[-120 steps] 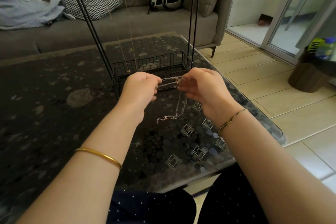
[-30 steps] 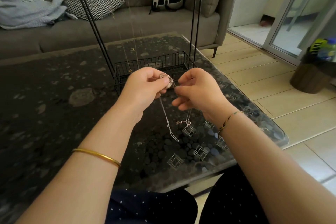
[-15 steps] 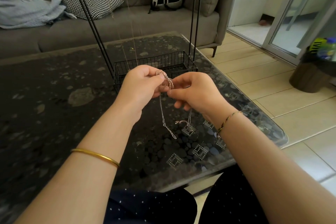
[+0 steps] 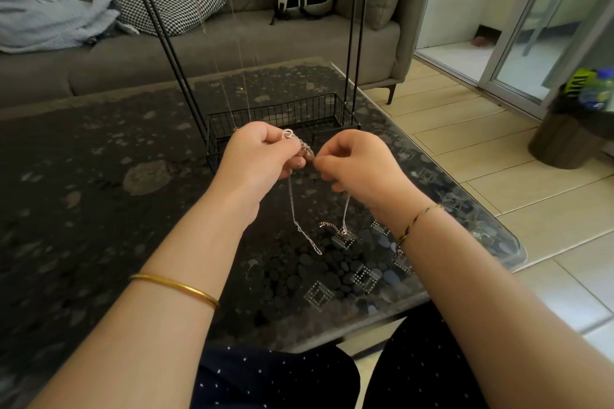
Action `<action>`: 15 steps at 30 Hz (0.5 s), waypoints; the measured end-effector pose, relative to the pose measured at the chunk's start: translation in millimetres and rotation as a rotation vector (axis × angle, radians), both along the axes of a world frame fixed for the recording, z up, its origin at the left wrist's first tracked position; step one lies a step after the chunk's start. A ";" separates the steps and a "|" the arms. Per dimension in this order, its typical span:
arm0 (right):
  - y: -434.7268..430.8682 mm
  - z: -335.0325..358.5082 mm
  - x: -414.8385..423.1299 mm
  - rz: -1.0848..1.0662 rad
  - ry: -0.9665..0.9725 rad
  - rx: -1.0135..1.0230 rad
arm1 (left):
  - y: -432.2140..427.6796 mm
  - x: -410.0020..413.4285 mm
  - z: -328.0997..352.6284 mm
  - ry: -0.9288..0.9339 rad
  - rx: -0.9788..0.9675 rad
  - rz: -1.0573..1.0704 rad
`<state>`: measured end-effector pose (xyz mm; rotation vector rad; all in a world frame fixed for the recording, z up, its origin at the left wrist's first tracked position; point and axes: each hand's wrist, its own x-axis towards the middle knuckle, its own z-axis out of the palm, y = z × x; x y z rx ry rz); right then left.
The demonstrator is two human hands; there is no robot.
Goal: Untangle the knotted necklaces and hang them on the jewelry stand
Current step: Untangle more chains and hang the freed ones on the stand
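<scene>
A knot of thin silver and rose-gold necklaces (image 4: 300,146) is held up in front of me, just above the table. My left hand (image 4: 262,159) grips the bunched chains, with a small loop sticking out above its fingers. My right hand (image 4: 358,166) pinches the chain right beside it. Two loose ends (image 4: 307,236) hang down between my wrists, and one of them ends in a clasp. Behind my hands stands the black wire jewelry stand (image 4: 282,116), with a basket base. Thin gold chains (image 4: 244,76) hang from its top hooks.
The stand sits on a dark glass table (image 4: 99,176) with a pebble pattern; its right edge drops to a tiled floor. A grey sofa (image 4: 232,43) with cushions and a backpack lies behind. A dark bin (image 4: 571,133) stands on the right.
Four seconds ago the chains were stretched flat between my hands. They now hang as two loose ends, and over the last second my hands have closed in together on the knot.
</scene>
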<state>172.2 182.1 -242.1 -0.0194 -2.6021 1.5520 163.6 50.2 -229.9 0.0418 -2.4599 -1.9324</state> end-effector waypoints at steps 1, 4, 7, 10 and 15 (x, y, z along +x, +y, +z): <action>0.3 0.5 -0.1 -0.008 -0.001 0.002 | 0.3 0.4 0.7 -0.008 0.008 0.001; 1.3 3.1 1.3 -0.024 0.002 -0.053 | 0.9 0.5 0.6 -0.017 -0.009 -0.008; 0.6 5.0 4.3 -0.019 0.048 -0.084 | 0.8 0.9 -0.3 0.001 -0.063 -0.030; 0.6 4.2 4.8 -0.017 0.106 -0.054 | 0.1 1.5 -0.4 0.016 -0.085 -0.035; 0.1 4.7 4.8 0.010 0.130 -0.044 | -1.2 1.7 -0.2 0.019 -0.081 -0.031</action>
